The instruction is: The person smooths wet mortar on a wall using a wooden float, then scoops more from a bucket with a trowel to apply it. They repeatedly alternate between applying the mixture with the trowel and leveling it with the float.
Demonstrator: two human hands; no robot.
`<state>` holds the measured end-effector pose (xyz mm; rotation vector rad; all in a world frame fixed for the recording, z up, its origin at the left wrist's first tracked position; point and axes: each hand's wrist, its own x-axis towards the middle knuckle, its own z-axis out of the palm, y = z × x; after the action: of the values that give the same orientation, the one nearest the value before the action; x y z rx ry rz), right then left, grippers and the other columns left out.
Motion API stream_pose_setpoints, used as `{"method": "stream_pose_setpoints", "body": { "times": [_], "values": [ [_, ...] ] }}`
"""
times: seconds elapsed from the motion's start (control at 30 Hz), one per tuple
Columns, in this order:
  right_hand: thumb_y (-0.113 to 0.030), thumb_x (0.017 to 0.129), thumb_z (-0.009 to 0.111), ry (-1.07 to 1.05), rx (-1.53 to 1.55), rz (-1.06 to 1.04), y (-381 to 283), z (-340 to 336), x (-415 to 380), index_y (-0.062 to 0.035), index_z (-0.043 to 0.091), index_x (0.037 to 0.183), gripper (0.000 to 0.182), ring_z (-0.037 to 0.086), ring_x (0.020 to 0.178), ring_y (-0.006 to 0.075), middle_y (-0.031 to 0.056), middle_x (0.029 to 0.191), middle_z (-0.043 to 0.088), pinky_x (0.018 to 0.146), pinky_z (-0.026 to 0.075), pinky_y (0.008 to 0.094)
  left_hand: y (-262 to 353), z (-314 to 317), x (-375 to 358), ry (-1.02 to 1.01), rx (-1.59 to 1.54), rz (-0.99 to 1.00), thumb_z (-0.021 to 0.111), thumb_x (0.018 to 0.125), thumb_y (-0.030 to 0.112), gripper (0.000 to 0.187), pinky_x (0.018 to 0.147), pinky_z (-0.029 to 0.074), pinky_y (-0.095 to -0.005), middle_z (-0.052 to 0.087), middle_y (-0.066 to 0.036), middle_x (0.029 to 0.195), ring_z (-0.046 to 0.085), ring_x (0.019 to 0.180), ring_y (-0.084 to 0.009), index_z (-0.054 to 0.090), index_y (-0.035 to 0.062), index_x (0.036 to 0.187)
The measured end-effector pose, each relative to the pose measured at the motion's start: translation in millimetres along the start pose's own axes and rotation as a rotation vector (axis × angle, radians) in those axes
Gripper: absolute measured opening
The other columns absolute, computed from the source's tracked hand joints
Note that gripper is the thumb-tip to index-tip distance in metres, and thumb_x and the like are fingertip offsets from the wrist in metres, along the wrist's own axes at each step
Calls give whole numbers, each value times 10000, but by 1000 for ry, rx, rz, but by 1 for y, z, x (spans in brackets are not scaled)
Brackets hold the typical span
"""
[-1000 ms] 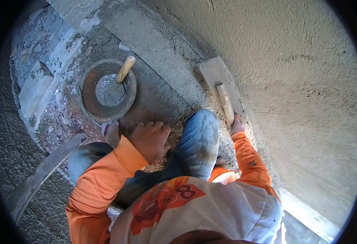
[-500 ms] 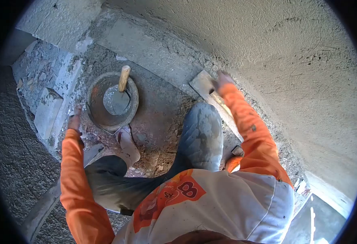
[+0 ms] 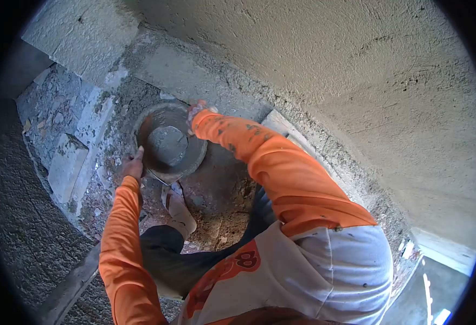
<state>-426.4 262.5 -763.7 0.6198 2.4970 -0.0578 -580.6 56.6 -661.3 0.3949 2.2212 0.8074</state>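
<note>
A round metal mortar pan (image 3: 194,157) sits on the rough ground in front of my knees. In it lies a trowel blade (image 3: 167,145) loaded with grey mortar. My right hand (image 3: 197,111) reaches across to the pan's far rim and closes over the trowel's handle, which the hand hides. My left hand (image 3: 134,162) grips the pan's near left rim. A flat wooden float (image 3: 279,125) lies at the foot of the wall, partly behind my right arm, with neither hand on it.
A freshly plastered wall (image 3: 357,81) fills the right and top. A concrete ledge (image 3: 178,70) runs along its base. A loose block (image 3: 67,165) and rubble lie left, a plank (image 3: 70,281) lower left. My shoe (image 3: 179,208) is just below the pan.
My right hand has left the float by the wall and swung left to the trowel in the pan. My left hand has moved onto the pan's rim.
</note>
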Motion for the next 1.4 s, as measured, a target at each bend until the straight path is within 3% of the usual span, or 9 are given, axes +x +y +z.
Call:
{"method": "stream_pose_setpoints", "body": {
  "times": [0.33,0.43,0.6,0.73,0.83,0.9,1.03,1.17,1.4],
  "values": [
    [-434,682,699,59,677,66,23,-33,-185,-49,503,1191,668,533,1046,352,183,1104,576,899,419,399,-27,31,63,120,316,203,625,687,597,928,974,341,-350,503,-317,1156,473,1138,-373,448,-197,1133],
    [-419,723,670,218,985,523,109,-22,-229,-33,500,1178,621,537,1052,323,207,1133,551,896,427,372,-25,27,44,144,266,175,616,689,606,948,988,328,-347,467,-308,1209,464,1147,-373,417,-183,1177],
    [-537,716,629,65,726,914,139,231,-329,-45,450,1208,718,360,1233,332,197,1288,429,996,320,432,-42,1,30,61,157,-223,575,720,621,918,957,373,-361,393,-279,1296,424,1186,-362,370,-76,1281],
    [-407,674,700,-21,832,918,130,239,-366,-37,475,1178,664,483,1114,338,211,1165,526,919,395,412,-30,-13,22,-50,320,-371,575,730,609,892,912,416,-353,493,-277,1186,501,1100,-346,358,-42,1299],
    [-284,669,698,-63,925,707,144,267,-373,-18,500,1134,571,584,938,345,215,978,605,834,451,408,-12,-15,29,45,762,86,591,776,504,689,850,438,-319,553,-196,1103,539,1021,-289,458,-24,1199],
    [-302,681,699,177,975,678,152,195,-412,1,498,1113,564,592,913,332,227,958,601,792,472,410,0,-18,28,121,1034,386,601,807,433,557,808,452,-296,593,-142,1047,565,968,-251,525,-12,1132],
    [-396,730,646,781,897,958,184,104,-484,43,454,1145,634,615,826,354,277,940,582,705,489,416,99,42,-110,-297,65,606,639,811,191,317,744,441,-268,621,-118,959,560,815,-127,560,-25,1030],
    [-344,821,574,1609,820,576,228,19,-539,55,434,1143,532,583,666,246,136,789,581,600,483,344,115,89,-207,-423,477,846,635,795,310,476,822,446,-344,593,-195,1042,586,923,-289,524,-35,1103],
    [-286,808,663,2011,651,605,277,-138,-539,30,503,852,357,624,638,171,126,742,638,595,520,270,91,99,-197,-837,904,762,574,809,408,573,879,421,-414,526,-243,1147,521,1037,-375,489,-35,1163]
  ]
}}
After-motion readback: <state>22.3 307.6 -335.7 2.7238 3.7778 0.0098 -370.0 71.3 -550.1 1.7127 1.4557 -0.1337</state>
